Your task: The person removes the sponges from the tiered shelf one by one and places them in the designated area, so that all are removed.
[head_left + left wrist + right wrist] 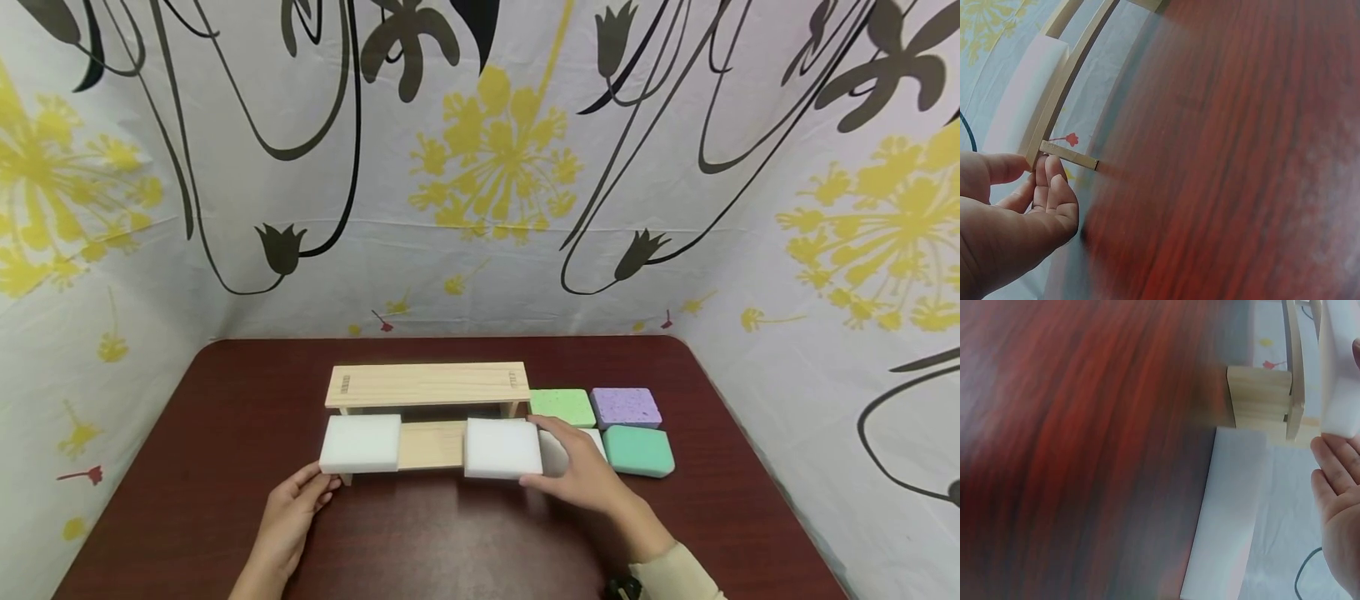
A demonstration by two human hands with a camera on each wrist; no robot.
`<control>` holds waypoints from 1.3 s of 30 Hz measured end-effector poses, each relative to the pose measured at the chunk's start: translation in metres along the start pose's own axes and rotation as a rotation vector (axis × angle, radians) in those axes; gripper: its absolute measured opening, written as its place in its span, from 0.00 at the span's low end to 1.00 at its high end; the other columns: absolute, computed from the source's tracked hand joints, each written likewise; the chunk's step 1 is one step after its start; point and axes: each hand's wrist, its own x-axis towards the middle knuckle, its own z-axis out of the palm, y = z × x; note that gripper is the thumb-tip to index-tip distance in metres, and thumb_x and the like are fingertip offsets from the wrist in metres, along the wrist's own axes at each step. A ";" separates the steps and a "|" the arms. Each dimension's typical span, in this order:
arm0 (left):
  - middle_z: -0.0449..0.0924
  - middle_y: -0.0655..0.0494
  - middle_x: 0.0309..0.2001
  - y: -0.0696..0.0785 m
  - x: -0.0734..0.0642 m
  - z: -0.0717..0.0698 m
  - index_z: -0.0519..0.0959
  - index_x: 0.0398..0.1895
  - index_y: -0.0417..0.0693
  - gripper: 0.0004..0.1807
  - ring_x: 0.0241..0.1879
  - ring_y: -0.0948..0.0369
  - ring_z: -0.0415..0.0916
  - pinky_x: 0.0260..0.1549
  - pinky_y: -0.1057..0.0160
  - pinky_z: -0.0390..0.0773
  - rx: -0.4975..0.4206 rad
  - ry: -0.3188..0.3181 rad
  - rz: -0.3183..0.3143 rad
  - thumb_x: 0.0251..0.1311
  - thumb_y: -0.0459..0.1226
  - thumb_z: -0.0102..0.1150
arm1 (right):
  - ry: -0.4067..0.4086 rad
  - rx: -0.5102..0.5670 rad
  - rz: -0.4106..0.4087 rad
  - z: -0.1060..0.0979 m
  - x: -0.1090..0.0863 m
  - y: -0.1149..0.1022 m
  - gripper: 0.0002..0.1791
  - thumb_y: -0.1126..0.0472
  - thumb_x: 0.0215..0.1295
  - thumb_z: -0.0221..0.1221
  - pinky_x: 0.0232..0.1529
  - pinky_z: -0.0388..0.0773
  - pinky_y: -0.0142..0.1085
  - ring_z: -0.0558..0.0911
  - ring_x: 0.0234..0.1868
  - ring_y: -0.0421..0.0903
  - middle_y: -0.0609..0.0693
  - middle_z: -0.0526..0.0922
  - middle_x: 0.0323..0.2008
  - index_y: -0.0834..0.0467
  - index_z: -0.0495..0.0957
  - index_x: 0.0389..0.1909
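Note:
A two-tier wooden shelf [431, 446] stands on the table, its upper board behind the lower one. One white sponge [362, 443] lies at the left end of the lower board. My left hand [288, 517] pinches that end of the board between thumb and fingers, beside a short leg [1072, 155]. Over the board's right end, my right hand [581, 475] grips a second white sponge [502, 448] by its right side, thumb at the near corner. In the right wrist view this sponge is raised above the board, with a gap beneath.
Right of the shelf are a light green sponge [561, 407], a purple sponge [626, 407] and a teal sponge [640, 451]. Another white sponge [1229, 512] lies on the table, partly hidden by my right hand in the head view. Patterned cloth [480, 275] surrounds the dark red table [225, 450].

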 end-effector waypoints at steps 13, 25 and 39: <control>0.81 0.49 0.50 0.000 0.000 0.000 0.61 0.71 0.23 0.25 0.42 0.72 0.77 0.43 0.72 0.79 -0.004 -0.006 0.002 0.75 0.29 0.46 | 0.025 -0.028 0.015 -0.015 -0.022 0.011 0.47 0.47 0.43 0.81 0.56 0.78 0.52 0.80 0.59 0.49 0.46 0.81 0.58 0.56 0.74 0.66; 0.80 0.49 0.51 0.000 0.000 0.000 0.61 0.71 0.23 0.26 0.42 0.71 0.77 0.44 0.72 0.79 -0.001 -0.003 0.002 0.76 0.30 0.48 | 0.062 -0.076 0.017 -0.025 -0.042 0.025 0.48 0.48 0.39 0.83 0.55 0.79 0.45 0.81 0.57 0.48 0.47 0.82 0.57 0.59 0.76 0.63; 0.80 0.49 0.51 0.000 0.001 0.000 0.62 0.71 0.23 0.25 0.42 0.71 0.77 0.44 0.71 0.79 -0.007 -0.005 -0.002 0.76 0.30 0.47 | 0.054 -0.121 0.089 -0.036 -0.068 0.031 0.47 0.46 0.42 0.82 0.53 0.80 0.52 0.80 0.58 0.54 0.52 0.82 0.58 0.61 0.76 0.63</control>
